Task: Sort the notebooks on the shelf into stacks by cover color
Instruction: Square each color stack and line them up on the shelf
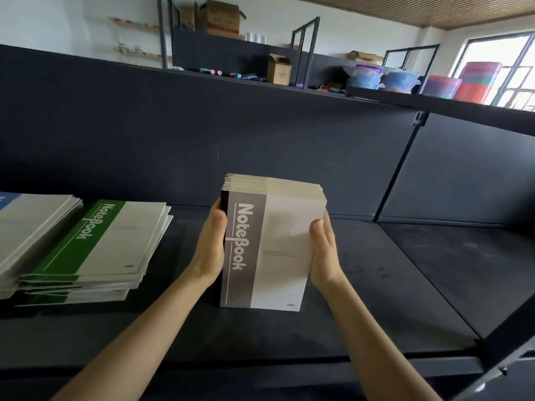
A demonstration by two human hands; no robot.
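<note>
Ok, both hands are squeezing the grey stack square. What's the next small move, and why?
Probably lower the grey stack flat onto the bare shelf right where it is, beside the green stack. The left hand and right hand clamp its sides, its edges look aligned, and it seems tilted up on its near edge, clear of the green one.

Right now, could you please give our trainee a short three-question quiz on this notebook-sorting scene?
1. True or false: both hands grip the grey notebook stack.
2. Which cover colour tops the stack nearest the left hand? A red, B green, C yellow.
3. Fill in: the right hand presses the held stack's ____ edge.

Key: 1 true; 2 B; 3 right.
</note>
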